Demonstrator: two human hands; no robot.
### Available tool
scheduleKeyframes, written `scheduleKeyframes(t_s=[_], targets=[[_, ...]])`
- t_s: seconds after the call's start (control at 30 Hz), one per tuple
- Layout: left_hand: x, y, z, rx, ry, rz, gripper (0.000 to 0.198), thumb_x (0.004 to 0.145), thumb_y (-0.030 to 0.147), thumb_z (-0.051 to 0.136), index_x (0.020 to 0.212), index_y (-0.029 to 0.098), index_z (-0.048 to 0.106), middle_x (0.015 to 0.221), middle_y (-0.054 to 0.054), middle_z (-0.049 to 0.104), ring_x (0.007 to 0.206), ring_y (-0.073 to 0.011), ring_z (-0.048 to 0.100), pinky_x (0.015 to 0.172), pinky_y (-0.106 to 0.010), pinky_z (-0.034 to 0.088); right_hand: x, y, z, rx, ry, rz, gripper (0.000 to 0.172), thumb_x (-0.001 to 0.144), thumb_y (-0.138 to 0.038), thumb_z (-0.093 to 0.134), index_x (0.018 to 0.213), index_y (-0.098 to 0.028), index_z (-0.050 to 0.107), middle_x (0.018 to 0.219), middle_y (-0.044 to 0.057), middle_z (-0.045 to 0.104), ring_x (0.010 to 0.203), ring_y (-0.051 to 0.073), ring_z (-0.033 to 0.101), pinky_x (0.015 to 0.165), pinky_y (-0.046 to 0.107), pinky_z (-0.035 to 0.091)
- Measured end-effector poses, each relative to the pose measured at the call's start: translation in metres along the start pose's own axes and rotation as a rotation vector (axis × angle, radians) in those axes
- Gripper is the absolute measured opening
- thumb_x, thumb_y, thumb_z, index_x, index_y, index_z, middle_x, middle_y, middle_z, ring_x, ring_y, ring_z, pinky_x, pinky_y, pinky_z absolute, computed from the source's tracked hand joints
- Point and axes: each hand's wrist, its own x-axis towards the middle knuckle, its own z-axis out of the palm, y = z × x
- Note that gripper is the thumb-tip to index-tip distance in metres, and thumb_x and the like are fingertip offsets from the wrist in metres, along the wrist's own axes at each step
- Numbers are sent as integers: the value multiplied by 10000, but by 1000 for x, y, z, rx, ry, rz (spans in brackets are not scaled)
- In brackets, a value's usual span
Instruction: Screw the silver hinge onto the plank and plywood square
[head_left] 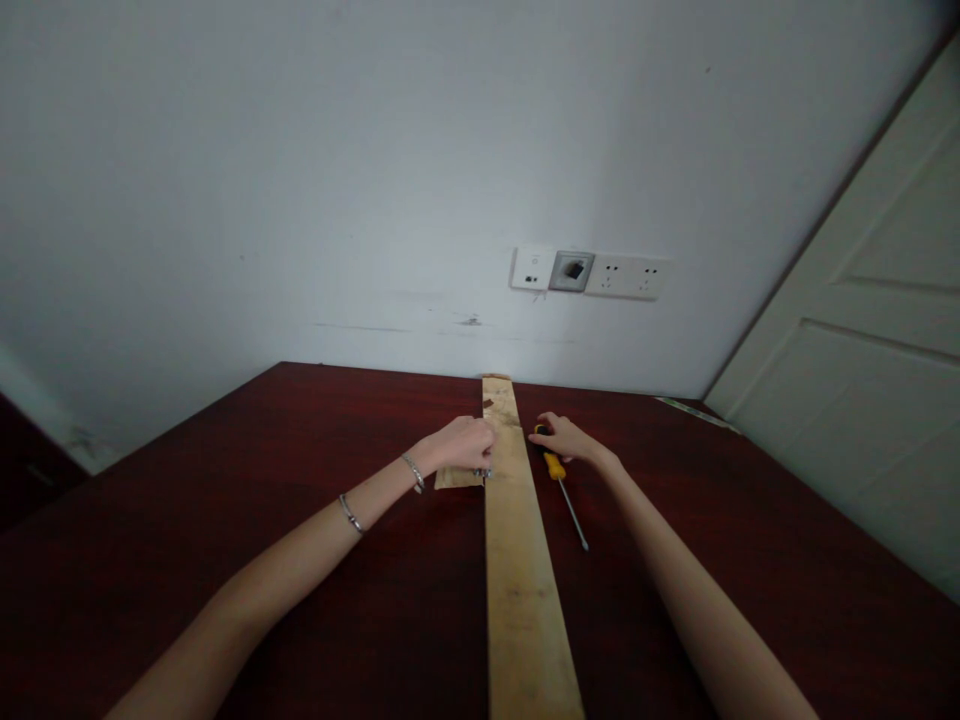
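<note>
A long pale wooden board (pixel 517 580) runs away from me across a dark red table. My left hand (pixel 465 443) is closed in a fist against the board's left edge. Small shiny bits (pixel 482 472) show just under its fingers, too small to name. Below that hand a short flat wooden piece (pixel 457 480) sticks out to the left of the board. To the right of the board, my right hand (pixel 566 438) has its fingers curled round the handle of a yellow and black screwdriver (pixel 555 466). The screwdriver's metal shaft points back toward me.
The dark red table top (pixel 337 600) meets a white wall at its far edge. Sockets and switch plates (pixel 619 277) are set in the wall. A panelled white door (pixel 877 350) stands at the right, near a thin patterned strip (pixel 697 412) on the table.
</note>
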Motion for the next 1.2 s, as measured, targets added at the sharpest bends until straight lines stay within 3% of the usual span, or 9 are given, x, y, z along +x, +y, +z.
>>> scheduleKeyframes(t_s=[0.07, 0.2, 0.33, 0.57, 1.2], targets=[[0, -1, 0, -13, -12, 7, 80, 723, 187, 610, 656, 158, 643, 733, -65, 661, 685, -184, 605, 596, -248, 407, 0, -3, 0, -36, 29, -35, 629, 819, -416, 600, 1349, -128, 423, 1288, 199, 442, 1011, 235, 589, 726, 313, 529], [0, -3, 2, -62, -33, -5, 73, 722, 202, 630, 666, 157, 641, 737, -55, 652, 657, -175, 584, 572, -249, 383, 1, -10, 3, -114, 70, -84, 687, 775, -420, 646, 1373, -167, 421, 1307, 168, 410, 1205, 298, 461, 989, 399, 376], [0, -6, 6, -88, -27, -19, 48, 715, 199, 635, 690, 158, 634, 754, -42, 646, 670, -167, 574, 572, -243, 365, 2, -12, 9, -174, 50, -80, 724, 755, -486, 647, 1369, -163, 441, 1303, 184, 457, 1249, 366, 399, 1008, 439, 318], [0, -12, 5, -153, -29, -13, 45, 714, 183, 619, 753, 162, 626, 785, -31, 638, 689, -151, 554, 606, -232, 375, 1, -9, 9, -187, 4, -114, 740, 806, -530, 583, 1411, -154, 385, 1368, 187, 454, 1274, 337, 410, 1049, 417, 277], [2, -31, 18, -587, -62, 0, 106, 664, 87, 603, 756, 132, 634, 710, 6, 595, 626, -98, 518, 582, -196, 381, 12, 8, 7, -80, -4, -146, 750, 777, -576, 615, 1388, -185, 425, 1351, 173, 507, 1247, 328, 483, 1033, 435, 361]])
